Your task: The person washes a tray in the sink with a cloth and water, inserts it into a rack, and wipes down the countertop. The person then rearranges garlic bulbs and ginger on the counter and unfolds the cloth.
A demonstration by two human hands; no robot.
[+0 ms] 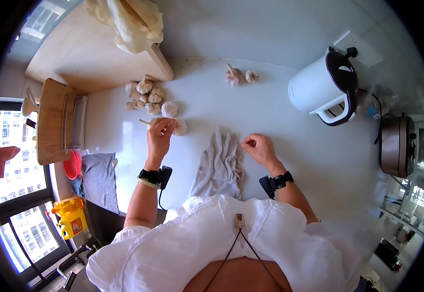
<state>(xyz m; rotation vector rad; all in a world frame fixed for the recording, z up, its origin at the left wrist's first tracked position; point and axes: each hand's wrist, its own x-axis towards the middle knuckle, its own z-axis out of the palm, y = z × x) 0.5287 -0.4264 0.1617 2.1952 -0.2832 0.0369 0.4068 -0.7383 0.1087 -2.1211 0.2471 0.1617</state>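
Note:
My left hand [159, 140] is closed at the fingertips on the near edge of a garlic bulb [180, 128], partly hidden by the fingers. Another bulb with a stem shows just left of those fingers. Above them lies a white bulb [170, 109], and a cluster of garlic bulbs [144, 87] sits farther up. My right hand [261, 148] is held over the counter with its fingers curled together, and no object shows in it. Between the hands a crumpled grey cloth [219, 165] lies on the white counter [270, 112].
Two more garlic bulbs [234, 76] lie at the back. A white kettle [319, 87] and a brown appliance [396, 146] stand on the right. On the left are a wooden board [54, 121], a red bowl [72, 164], a grey towel [100, 180] and a yellow container [71, 216].

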